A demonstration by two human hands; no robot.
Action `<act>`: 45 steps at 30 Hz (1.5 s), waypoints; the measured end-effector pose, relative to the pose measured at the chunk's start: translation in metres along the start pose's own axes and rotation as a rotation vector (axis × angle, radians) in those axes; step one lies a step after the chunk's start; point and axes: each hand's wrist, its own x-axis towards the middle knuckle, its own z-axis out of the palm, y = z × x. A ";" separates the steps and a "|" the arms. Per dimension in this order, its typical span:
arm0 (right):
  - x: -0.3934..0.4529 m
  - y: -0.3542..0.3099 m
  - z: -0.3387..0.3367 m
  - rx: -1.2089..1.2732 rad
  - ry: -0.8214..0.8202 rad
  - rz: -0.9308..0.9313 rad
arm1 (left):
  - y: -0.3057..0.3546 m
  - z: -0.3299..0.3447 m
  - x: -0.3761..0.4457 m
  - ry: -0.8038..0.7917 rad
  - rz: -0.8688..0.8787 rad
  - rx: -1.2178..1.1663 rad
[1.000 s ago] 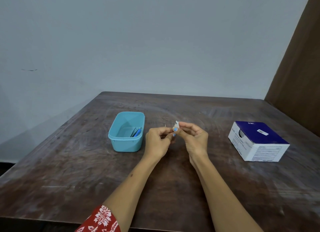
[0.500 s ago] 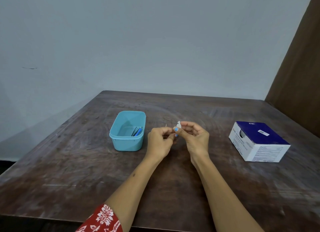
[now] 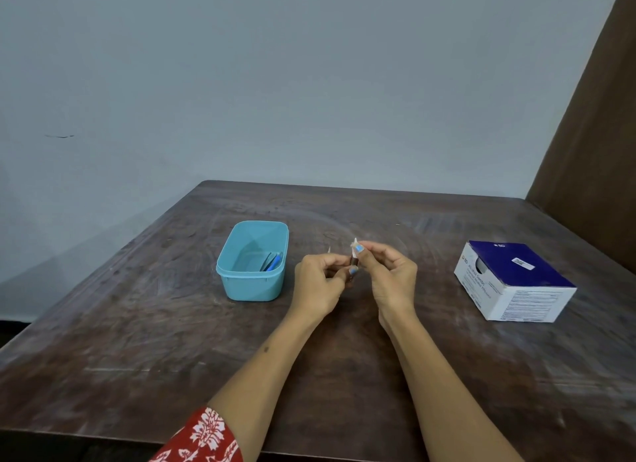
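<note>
Left hand (image 3: 318, 284) farther from right hand's (image 3: 390, 279) packet (image 3: 354, 244)

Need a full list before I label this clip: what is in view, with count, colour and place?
packet: one, white, pinched between both hands above the table
tub: one, teal, on the table left of the hands
flat packs: a few, blue, inside the tub; exact count unclear
box: one, dark blue top and white sides, on the table at right
table: one, dark brown wood
wall: pale grey-blue, behind the table
panel: one, brown, far right
sleeve: one, red with white pattern, bottom edge
left hand: pinches the packet
right hand: pinches the packet
</note>
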 end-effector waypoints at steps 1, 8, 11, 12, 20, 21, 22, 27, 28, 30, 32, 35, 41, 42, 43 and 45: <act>0.000 0.000 0.000 0.007 -0.008 0.008 | 0.000 0.000 0.000 0.005 -0.001 0.007; -0.001 -0.001 0.000 -0.007 -0.032 0.014 | 0.001 -0.002 0.000 -0.003 -0.003 0.009; 0.001 -0.001 0.000 0.060 -0.004 0.068 | 0.002 0.000 -0.001 -0.011 -0.008 -0.003; 0.001 -0.001 0.000 0.073 -0.007 0.076 | 0.002 0.000 -0.001 -0.011 -0.007 -0.004; -0.001 -0.004 0.001 0.078 -0.045 0.068 | 0.001 -0.002 -0.001 -0.004 0.010 -0.005; -0.001 -0.004 0.001 0.091 -0.043 0.083 | 0.001 -0.002 -0.001 -0.005 0.011 -0.006; 0.000 -0.003 0.001 0.107 -0.041 0.102 | 0.001 -0.001 -0.001 -0.004 0.010 -0.007; 0.002 -0.002 0.003 0.207 -0.006 0.187 | 0.003 -0.001 0.000 0.013 -0.008 -0.023; 0.002 -0.002 0.003 0.221 -0.011 0.190 | 0.003 -0.001 0.000 0.019 -0.014 -0.030; 0.001 -0.002 0.003 0.197 -0.042 0.151 | 0.002 -0.001 0.000 0.027 -0.026 -0.039; -0.001 -0.003 0.003 0.122 -0.070 0.082 | 0.001 -0.002 0.000 0.027 -0.033 -0.027; 0.000 -0.003 0.001 0.074 -0.040 0.050 | 0.001 -0.002 0.000 0.005 -0.018 -0.009; 0.004 -0.001 -0.001 0.076 0.034 0.070 | 0.002 0.000 -0.001 -0.001 -0.005 0.014; 0.003 -0.001 -0.001 0.057 0.022 0.054 | 0.002 -0.001 -0.001 0.003 -0.005 0.016; 0.003 -0.001 -0.001 0.038 0.012 0.041 | 0.002 -0.002 -0.001 0.005 -0.005 0.020; 0.002 -0.001 -0.001 0.013 0.005 0.030 | 0.002 -0.003 -0.001 0.004 -0.002 0.034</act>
